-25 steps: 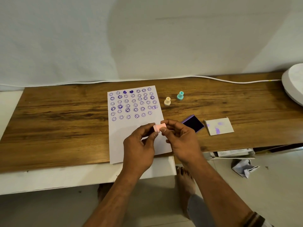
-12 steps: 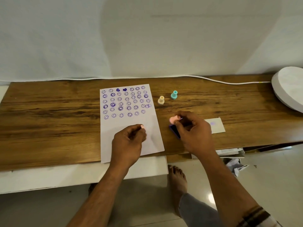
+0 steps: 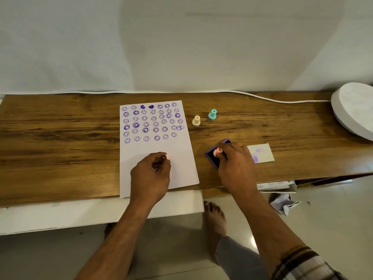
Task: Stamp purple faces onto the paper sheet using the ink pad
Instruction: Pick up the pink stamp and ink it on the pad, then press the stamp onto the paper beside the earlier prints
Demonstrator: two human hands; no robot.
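Note:
A white paper sheet [image 3: 181, 158] lies on the wooden table [image 3: 60, 148], its upper half covered with several rows of purple stamped faces. My left hand [image 3: 151, 174] rests on the sheet's lower part, pinching a small pink cap [image 3: 167, 157]. To the right sits the purple ink pad [image 3: 212, 156], lid off. My right hand [image 3: 236, 168] holds a pink stamp [image 3: 217, 152] pressed down on the pad's dark surface.
A cream stamp [image 3: 196, 120] and a teal stamp [image 3: 212, 114] stand right of the sheet. A white card with purple smudges [image 3: 262, 153] lies beside the pad. A white round object [image 3: 355, 112] and white cable [image 3: 262, 98] sit at the back right. Crumpled paper [image 3: 282, 203] lies on the floor.
The hands held the pink stamp together and pulled its cap off. The left hand settled on the sheet with the cap; the right carried the stamp onto the ink pad.

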